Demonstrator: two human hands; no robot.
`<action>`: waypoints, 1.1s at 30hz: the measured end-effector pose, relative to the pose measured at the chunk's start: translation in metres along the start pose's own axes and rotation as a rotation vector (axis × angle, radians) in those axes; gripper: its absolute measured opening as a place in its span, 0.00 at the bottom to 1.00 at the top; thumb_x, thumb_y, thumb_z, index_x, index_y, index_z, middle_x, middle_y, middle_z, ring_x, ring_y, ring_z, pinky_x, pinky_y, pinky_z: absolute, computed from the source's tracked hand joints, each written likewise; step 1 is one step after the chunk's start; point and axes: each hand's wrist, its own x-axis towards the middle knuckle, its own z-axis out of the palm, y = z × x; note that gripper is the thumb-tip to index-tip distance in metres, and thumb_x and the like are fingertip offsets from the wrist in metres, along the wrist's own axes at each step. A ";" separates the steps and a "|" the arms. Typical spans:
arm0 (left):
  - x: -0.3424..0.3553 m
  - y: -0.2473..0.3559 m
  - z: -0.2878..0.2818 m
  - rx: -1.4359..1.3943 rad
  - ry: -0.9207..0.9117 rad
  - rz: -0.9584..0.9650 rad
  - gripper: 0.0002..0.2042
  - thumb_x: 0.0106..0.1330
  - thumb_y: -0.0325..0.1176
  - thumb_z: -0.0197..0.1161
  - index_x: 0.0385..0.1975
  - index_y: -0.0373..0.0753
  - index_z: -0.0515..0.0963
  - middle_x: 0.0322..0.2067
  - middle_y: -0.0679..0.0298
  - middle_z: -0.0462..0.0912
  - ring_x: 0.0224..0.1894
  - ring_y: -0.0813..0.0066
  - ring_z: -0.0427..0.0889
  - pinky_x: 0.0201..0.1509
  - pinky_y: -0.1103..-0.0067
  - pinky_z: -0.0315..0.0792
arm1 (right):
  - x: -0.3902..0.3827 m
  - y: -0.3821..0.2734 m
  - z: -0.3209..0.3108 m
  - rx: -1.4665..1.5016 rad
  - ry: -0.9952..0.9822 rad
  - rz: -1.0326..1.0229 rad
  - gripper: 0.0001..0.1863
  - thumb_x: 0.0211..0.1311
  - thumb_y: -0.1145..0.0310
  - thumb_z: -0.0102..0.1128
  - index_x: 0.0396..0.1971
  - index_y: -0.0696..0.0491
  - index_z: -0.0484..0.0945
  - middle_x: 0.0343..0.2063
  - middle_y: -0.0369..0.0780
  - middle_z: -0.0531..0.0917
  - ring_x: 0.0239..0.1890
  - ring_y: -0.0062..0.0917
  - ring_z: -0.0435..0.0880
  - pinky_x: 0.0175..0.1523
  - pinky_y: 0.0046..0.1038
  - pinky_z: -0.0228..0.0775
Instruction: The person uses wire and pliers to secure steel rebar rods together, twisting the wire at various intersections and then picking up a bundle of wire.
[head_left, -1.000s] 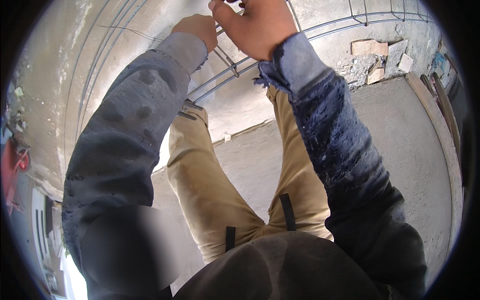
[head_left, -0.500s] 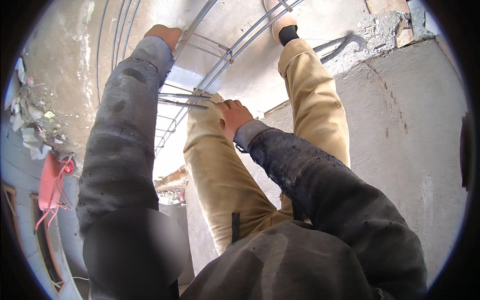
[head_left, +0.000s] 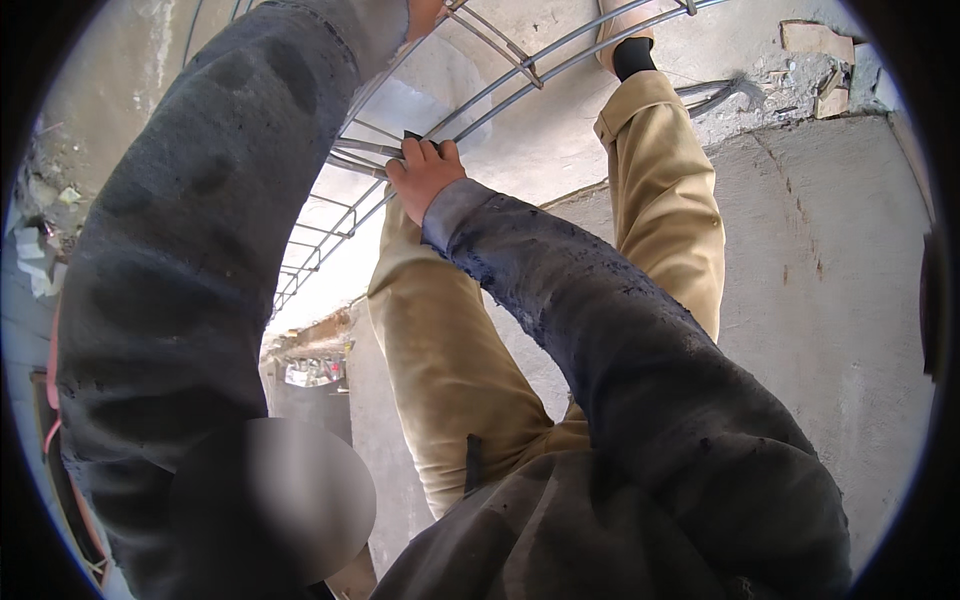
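A rebar cage [head_left: 520,85] of long steel bars with thin cross ties runs diagonally past my left knee. My right hand [head_left: 425,178] is closed at the cage beside that knee, its fingers curled over the ends of two dark grey bars [head_left: 358,155]. Whether those are rod ends or tool handles I cannot make out. At the top edge only a sliver of my left hand [head_left: 424,16] shows next to the cage; its fingers are hidden by the sleeve and the picture's edge.
My legs in tan trousers [head_left: 660,200] are spread, one on each side. A bundle of dark wire [head_left: 722,92] lies on the floor near wood scraps [head_left: 815,40]. A concrete slab [head_left: 830,230] extends at the right. Rubble [head_left: 35,250] lies at the left.
My right hand has moved from my left knee up and left onto the two grey bars. My left arm has reached farther up and right, taking the hand mostly out of view.
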 end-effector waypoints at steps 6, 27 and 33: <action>0.032 -0.043 0.037 -0.516 -0.076 0.115 0.09 0.55 0.33 0.55 0.24 0.35 0.79 0.23 0.58 0.80 0.22 0.67 0.77 0.28 0.72 0.71 | -0.036 0.012 -0.052 0.613 -0.125 0.074 0.23 0.48 0.71 0.51 0.49 0.56 0.63 0.39 0.52 0.72 0.40 0.47 0.74 0.44 0.38 0.67; -0.083 -0.041 0.090 -0.973 0.326 -0.126 0.13 0.61 0.38 0.52 0.29 0.34 0.79 0.25 0.60 0.76 0.25 0.70 0.73 0.31 0.75 0.68 | 0.061 0.069 -0.346 -0.867 -0.154 -0.688 0.19 0.44 0.82 0.52 0.41 0.60 0.73 0.43 0.48 0.71 0.46 0.37 0.73 0.43 0.31 0.73; -0.101 0.054 0.069 -2.775 0.316 -0.227 0.11 0.59 0.29 0.54 0.40 0.33 0.70 0.20 0.74 0.59 0.18 0.88 0.55 0.17 0.87 0.51 | 0.125 -0.033 -0.348 -1.428 -0.582 -0.647 0.10 0.45 0.70 0.54 0.28 0.50 0.82 0.51 0.46 0.69 0.56 0.39 0.64 0.55 0.40 0.64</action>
